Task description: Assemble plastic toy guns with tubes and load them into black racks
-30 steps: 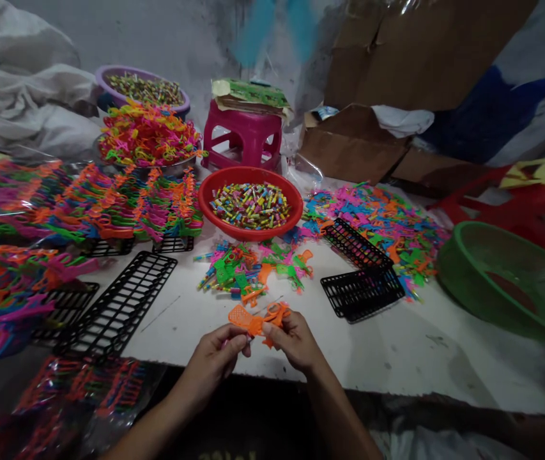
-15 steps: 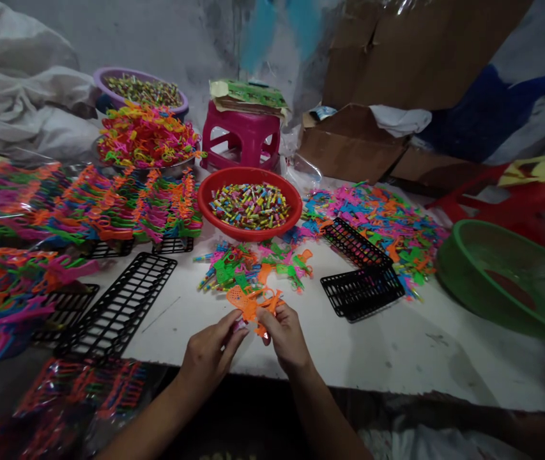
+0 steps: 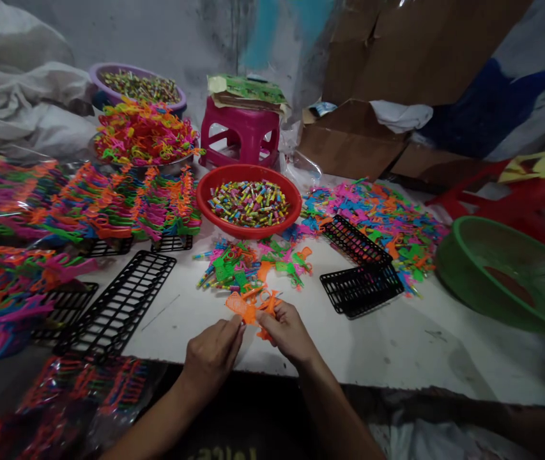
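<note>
My left hand (image 3: 212, 354) and my right hand (image 3: 287, 331) meet over the near edge of the white table (image 3: 397, 345). Between their fingertips they pinch an orange plastic toy piece (image 3: 249, 308) with a mesh-patterned end. Just beyond it lies a small heap of green, pink and orange toy pieces (image 3: 253, 265). A red bowl (image 3: 248, 201) full of small coloured tubes stands behind that heap.
Black plastic grid racks lie left (image 3: 119, 306) and right (image 3: 361, 287). Racks loaded with coloured pieces (image 3: 75, 207) fill the left side. A loose pile (image 3: 382, 220), a green basket (image 3: 506, 278), a pink stool (image 3: 241, 134) and cardboard boxes (image 3: 353, 137) stand farther off.
Both hands have moved slightly forward and up over the table with the orange piece, which sits closer to the small heap now. The view has tilted a little.
</note>
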`<action>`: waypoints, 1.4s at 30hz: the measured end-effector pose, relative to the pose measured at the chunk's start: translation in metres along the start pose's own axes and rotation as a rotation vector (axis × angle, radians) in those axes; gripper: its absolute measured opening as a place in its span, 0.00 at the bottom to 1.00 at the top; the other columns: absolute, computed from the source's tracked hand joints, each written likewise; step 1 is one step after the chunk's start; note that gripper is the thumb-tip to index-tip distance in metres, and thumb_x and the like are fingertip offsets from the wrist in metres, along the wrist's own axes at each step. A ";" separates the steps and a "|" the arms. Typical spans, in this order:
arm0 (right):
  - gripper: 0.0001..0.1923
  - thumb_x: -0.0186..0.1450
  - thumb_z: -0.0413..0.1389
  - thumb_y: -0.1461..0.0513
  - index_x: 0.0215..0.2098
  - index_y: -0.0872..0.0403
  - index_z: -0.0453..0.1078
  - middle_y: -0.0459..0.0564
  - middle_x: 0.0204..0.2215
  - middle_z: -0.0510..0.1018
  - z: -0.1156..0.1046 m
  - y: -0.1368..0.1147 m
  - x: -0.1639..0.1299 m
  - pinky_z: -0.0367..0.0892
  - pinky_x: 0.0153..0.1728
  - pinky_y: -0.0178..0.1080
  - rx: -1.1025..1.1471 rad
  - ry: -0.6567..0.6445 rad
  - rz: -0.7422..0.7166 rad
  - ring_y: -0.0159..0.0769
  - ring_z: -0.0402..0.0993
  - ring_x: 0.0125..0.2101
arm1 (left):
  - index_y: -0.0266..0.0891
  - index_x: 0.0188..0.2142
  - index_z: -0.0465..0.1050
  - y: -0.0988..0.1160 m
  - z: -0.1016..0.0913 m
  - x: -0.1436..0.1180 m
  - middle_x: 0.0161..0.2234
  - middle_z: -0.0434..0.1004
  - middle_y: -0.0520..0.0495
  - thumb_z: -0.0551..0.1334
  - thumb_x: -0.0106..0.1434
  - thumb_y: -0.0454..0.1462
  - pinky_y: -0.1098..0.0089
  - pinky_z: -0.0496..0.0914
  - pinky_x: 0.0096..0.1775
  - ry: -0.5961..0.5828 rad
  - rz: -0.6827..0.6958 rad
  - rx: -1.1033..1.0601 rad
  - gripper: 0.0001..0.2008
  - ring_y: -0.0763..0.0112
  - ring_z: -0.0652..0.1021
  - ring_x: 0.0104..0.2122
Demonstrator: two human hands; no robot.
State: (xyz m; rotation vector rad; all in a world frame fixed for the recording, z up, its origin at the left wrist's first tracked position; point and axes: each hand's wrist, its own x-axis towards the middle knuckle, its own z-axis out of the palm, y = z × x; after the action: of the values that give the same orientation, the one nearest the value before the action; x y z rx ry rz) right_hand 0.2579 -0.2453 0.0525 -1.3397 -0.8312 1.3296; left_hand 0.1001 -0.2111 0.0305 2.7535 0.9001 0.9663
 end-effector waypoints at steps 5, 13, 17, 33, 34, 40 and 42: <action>0.15 0.54 0.57 0.54 0.21 0.58 0.63 0.41 0.12 0.64 0.000 0.011 0.001 0.54 0.16 0.28 0.118 0.078 -0.030 0.23 0.57 0.13 | 0.36 0.39 0.70 0.003 -0.001 0.004 0.26 0.75 0.49 0.57 0.59 0.38 0.76 0.67 0.29 -0.052 -0.410 -0.411 0.10 0.76 0.74 0.24; 0.15 0.52 0.60 0.54 0.26 0.58 0.67 0.44 0.19 0.71 -0.005 0.017 0.000 0.62 0.21 0.31 0.315 0.092 -0.054 0.27 0.66 0.18 | 0.35 0.42 0.68 0.012 -0.019 0.027 0.33 0.76 0.43 0.58 0.55 0.49 0.79 0.53 0.14 -0.361 -1.088 -1.171 0.21 0.76 0.73 0.21; 0.21 0.46 0.64 0.52 0.29 0.57 0.66 0.46 0.21 0.73 -0.003 0.019 0.000 0.63 0.22 0.33 0.520 -0.059 0.088 0.31 0.70 0.20 | 0.35 0.31 0.73 0.009 -0.020 0.025 0.25 0.75 0.48 0.60 0.54 0.44 0.76 0.66 0.29 -0.223 -0.880 -0.914 0.13 0.73 0.74 0.26; 0.16 0.41 0.67 0.57 0.21 0.56 0.67 0.43 0.19 0.71 0.011 0.027 0.007 0.58 0.23 0.31 0.506 0.055 -0.145 0.28 0.64 0.22 | 0.36 0.24 0.73 0.017 -0.030 0.029 0.16 0.64 0.55 0.59 0.55 0.43 0.78 0.63 0.22 -0.210 -0.790 -0.862 0.12 0.79 0.66 0.18; 0.16 0.41 0.67 0.57 0.21 0.55 0.67 0.43 0.19 0.71 0.009 0.028 0.008 0.59 0.24 0.31 0.486 0.050 -0.158 0.29 0.64 0.22 | 0.36 0.26 0.73 0.015 -0.030 0.028 0.16 0.64 0.55 0.59 0.55 0.43 0.78 0.63 0.22 -0.235 -0.803 -0.892 0.12 0.79 0.66 0.18; 0.15 0.41 0.67 0.59 0.20 0.55 0.66 0.42 0.20 0.71 -0.009 0.023 0.008 0.62 0.27 0.34 0.303 0.026 -0.119 0.30 0.65 0.23 | 0.36 0.30 0.74 0.008 -0.030 0.023 0.16 0.64 0.56 0.60 0.54 0.44 0.78 0.63 0.21 -0.240 -0.836 -0.934 0.12 0.80 0.65 0.17; 0.14 0.41 0.67 0.60 0.21 0.55 0.67 0.42 0.21 0.70 -0.015 0.018 0.007 0.62 0.28 0.34 0.217 0.026 -0.149 0.30 0.65 0.24 | 0.36 0.34 0.74 0.008 -0.030 0.021 0.19 0.68 0.54 0.61 0.54 0.43 0.77 0.65 0.21 -0.228 -0.816 -0.932 0.13 0.80 0.66 0.18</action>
State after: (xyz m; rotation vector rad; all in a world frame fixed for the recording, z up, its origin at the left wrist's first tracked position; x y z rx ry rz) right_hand 0.2703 -0.2459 0.0319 -1.1022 -0.7317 1.2450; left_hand 0.0994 -0.2095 0.0676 1.4732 1.0265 0.6341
